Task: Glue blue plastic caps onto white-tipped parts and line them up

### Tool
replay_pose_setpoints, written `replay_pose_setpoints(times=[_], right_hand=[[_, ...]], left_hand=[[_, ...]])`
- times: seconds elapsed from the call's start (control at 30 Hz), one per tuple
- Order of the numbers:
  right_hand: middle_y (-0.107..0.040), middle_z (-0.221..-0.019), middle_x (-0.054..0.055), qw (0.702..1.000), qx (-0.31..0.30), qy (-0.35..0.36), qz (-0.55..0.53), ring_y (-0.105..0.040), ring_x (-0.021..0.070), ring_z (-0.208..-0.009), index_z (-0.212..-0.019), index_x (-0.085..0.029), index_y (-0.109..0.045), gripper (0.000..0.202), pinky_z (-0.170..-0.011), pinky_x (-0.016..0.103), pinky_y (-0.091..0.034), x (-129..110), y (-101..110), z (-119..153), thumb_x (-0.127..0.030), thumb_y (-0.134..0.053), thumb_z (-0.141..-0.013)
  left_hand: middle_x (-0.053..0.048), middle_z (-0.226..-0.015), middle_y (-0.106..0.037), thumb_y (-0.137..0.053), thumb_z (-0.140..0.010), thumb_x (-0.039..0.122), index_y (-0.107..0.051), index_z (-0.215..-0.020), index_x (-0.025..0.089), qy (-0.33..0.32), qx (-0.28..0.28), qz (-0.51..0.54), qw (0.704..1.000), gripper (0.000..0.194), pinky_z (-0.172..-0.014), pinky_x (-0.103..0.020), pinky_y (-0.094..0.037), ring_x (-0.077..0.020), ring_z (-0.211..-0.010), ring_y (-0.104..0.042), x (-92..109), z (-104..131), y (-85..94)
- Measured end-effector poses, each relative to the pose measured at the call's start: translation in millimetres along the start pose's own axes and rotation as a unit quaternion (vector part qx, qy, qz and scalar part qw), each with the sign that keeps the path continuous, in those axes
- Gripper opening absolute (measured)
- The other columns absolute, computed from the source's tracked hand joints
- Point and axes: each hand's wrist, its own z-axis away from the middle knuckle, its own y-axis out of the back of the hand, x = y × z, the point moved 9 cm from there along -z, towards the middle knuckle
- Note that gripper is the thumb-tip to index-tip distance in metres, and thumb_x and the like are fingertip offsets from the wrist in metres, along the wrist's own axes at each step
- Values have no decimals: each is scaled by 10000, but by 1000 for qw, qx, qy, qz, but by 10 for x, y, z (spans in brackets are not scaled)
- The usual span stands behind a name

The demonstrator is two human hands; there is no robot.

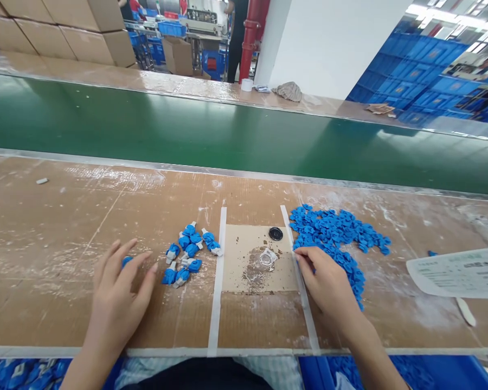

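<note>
**Left hand [120, 295] spread, right hand [325, 284] beside the blue pieces [333, 230]**

The left hand's fingers are apart over the surface [57, 233]; a blue part [126, 261] shows between them, partly hidden, its contact unclear. Just right of that hand lies a loose cluster of blue-and-white parts [190, 250].

The right hand's thumb and index finger are close together by the right tape strip [305, 303], at the heap's edge; whether they pinch a piece cannot be told. Between that strip and the left one [217, 292], a cardboard sheet [233, 265] carries a black disc [275, 233] and a clear ring-shaped piece [267, 258].
</note>
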Motion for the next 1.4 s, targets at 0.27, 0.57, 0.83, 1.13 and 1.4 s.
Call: replay_pose_setpoints(times=[0.27, 0.57, 0.83, 1.13, 1.4], right_hand=[[-695, -782, 40, 998, -13, -59, -32, -644, 179, -632, -892, -175, -651, 232, -568, 293, -522, 223, 90, 21, -293, -455, -933], [-679, -1099, 120, 978, -24, 206, 35, -618, 231, -1030, -1112, -115, -651, 260, -884, 391, -550, -453, 2, 248, -140, -431, -977], [-682, -1065, 147, 962, -37, 258, 86, -626, 265, -1010, -1068, -76, -650, 257, -845, 433, -559, -528, -87, 289, -73, -417, -960], [-649, -1090, 101, 981, -13, 188, -52, -544, 235, -987, -1325, -137, -442, 400, -853, 406, -508, -783, 25, 12, -118, -530, -935], [-652, -1130, 59, 979, -33, 139, -145, -575, 209, -1023, -1328, -229, -452, 432, -891, 390, -501, -790, -17, 2, -124, -551, -921]], left_hand=[[-173, -1114, -596, -558, -915, 282, -668, -1025, 131, -179, -129, -16, 975, 216, -872, -483, -489, -330, -1011, -551, 674, -102, -388], [-181, -1003, -646, -471, -941, 167, -648, -965, 53, -255, -138, -74, 954, 212, -808, -486, -481, -340, -945, -588, 795, -59, -480], [-61, -988, -694, -646, -877, 241, -658, -1003, 187, 19, -139, 292, 946, 137, -853, -324, -501, -208, -930, -644, 623, -81, -304], [-99, -879, -735, -754, -778, 467, -685, -993, 168, 499, -271, 661, 491, 374, -602, -196, -498, -189, -802, -694, 1042, 581, -977], [-114, -971, -728, -763, -789, 351, -695, -989, 148, 503, -286, 695, 427, 293, -692, -223, -552, -200, -856, -698, 1244, 575, -997]])
